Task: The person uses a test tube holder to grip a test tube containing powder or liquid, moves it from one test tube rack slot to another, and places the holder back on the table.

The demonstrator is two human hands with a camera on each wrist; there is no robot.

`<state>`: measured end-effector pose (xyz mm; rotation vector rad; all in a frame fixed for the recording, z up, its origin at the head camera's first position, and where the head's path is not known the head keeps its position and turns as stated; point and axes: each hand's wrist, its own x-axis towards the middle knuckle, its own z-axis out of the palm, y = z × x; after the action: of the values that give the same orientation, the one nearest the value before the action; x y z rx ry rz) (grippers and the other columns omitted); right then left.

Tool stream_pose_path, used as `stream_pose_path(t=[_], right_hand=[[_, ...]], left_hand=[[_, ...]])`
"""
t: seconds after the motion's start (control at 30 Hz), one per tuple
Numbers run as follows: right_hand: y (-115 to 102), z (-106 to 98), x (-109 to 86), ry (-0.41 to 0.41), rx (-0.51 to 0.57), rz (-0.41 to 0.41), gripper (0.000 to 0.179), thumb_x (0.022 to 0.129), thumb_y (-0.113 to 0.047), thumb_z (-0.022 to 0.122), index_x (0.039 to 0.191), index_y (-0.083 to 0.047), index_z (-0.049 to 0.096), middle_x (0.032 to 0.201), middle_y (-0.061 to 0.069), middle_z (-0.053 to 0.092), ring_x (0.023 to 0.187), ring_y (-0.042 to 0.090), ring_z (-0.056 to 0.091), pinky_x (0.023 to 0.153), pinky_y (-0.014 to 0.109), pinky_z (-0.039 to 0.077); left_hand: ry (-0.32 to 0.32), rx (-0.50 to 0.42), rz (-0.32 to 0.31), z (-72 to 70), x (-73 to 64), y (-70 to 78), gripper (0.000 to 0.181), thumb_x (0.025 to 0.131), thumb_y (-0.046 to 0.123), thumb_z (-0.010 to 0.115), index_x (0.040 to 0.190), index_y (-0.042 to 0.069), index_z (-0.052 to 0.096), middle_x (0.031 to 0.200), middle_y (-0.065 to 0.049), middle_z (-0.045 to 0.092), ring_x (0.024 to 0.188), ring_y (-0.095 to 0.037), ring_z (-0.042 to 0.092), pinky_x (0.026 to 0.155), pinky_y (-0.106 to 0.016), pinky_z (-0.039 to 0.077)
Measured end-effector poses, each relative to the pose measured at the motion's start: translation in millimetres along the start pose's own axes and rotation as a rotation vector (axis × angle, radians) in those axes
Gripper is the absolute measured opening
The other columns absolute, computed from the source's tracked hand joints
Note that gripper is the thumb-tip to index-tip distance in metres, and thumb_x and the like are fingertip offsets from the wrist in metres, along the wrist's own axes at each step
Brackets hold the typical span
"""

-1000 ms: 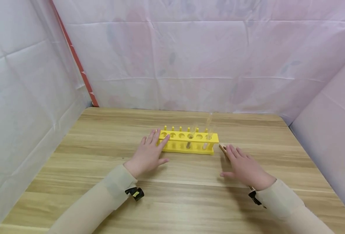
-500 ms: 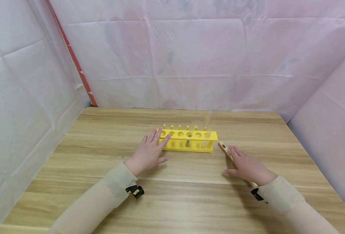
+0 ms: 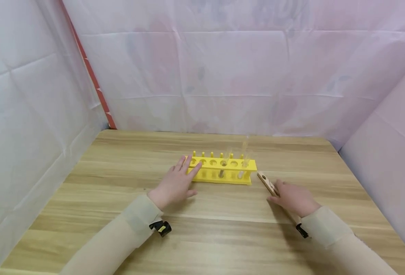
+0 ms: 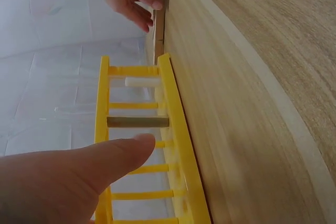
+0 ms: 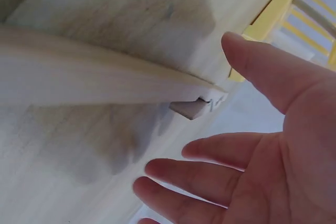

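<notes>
A yellow test tube rack (image 3: pixel 219 168) stands on the wooden table, its left end under the fingers of my left hand (image 3: pixel 173 186). The thumb of that hand is stretched out straight along the rack's front in the left wrist view. Two clear test tubes stand in the rack: one with grey-brown contents (image 3: pixel 221 173), one at the right end with white contents (image 3: pixel 240 174). Right of the rack, a wooden test tube holder (image 3: pixel 266 183) lies slantwise on the table. Over it hovers my right hand (image 3: pixel 297 198), fingers and thumb spread apart around the holder's sides in the right wrist view (image 5: pixel 310 145).
Pale cloth hangs behind the table (image 3: pixel 154 229) and along both sides. A red strip (image 3: pixel 92 78) runs down the back left corner. Each wrist wears a band with a small black camera (image 3: pixel 160 228).
My right hand has drawn back along the test tube holder toward me, uncovering more of its far end. My left hand stays on the rack.
</notes>
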<state>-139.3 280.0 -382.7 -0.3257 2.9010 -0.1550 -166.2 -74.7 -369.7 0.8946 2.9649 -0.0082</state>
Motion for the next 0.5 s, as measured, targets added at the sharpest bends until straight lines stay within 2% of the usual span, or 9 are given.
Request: stream_pose_path(t=[0.03, 0.13, 0.3, 0.5], right_hand=[[1, 0, 0.5, -0.004, 0.003, 0.014, 0.040, 0.084, -0.041, 0.064, 0.087, -0.005, 0.047, 0.065, 0.002, 0.043, 0.057, 0.018, 0.044, 0.047, 0.035, 0.037], [4, 1, 1.9, -0.008, 0.009, 0.031, 0.036, 0.084, -0.038, 0.065, 0.077, -0.010, 0.043, 0.061, 0.000, 0.038, 0.054, 0.016, 0.040, 0.046, 0.031, 0.032], [2, 4, 6.1, -0.017, -0.017, 0.018, 0.034, 0.085, -0.035, 0.064, 0.069, -0.012, 0.045, 0.059, 0.000, 0.041, 0.052, 0.016, 0.041, 0.045, 0.030, 0.033], [-5, 6, 12.4, -0.025, -0.030, 0.030, 0.034, 0.086, -0.036, 0.062, 0.066, -0.013, 0.047, 0.058, 0.000, 0.043, 0.051, 0.016, 0.043, 0.044, 0.031, 0.035]], left_hand=[[0.005, 0.000, 0.000, 0.3, 0.9, 0.9, 0.086, 0.086, 0.048, 0.061, 0.151, 0.016, 0.015, 0.153, -0.022, 0.005, 0.138, -0.039, 0.010, 0.103, -0.052, 0.030], [0.008, 0.000, 0.002, 2.4, 4.0, 2.7, 0.086, 0.086, 0.048, 0.060, 0.151, 0.015, 0.015, 0.153, -0.023, 0.005, 0.138, -0.040, 0.010, 0.103, -0.052, 0.029], [0.015, 0.001, -0.002, 7.5, 6.9, 0.1, 0.086, 0.086, 0.048, 0.061, 0.151, 0.016, 0.015, 0.153, -0.023, 0.002, 0.138, -0.040, 0.009, 0.103, -0.052, 0.029], [0.028, 0.027, -0.008, 9.2, 4.1, -5.4, 0.087, 0.084, 0.047, 0.063, 0.151, 0.017, 0.016, 0.153, -0.023, 0.007, 0.138, -0.039, 0.011, 0.102, -0.051, 0.032]])
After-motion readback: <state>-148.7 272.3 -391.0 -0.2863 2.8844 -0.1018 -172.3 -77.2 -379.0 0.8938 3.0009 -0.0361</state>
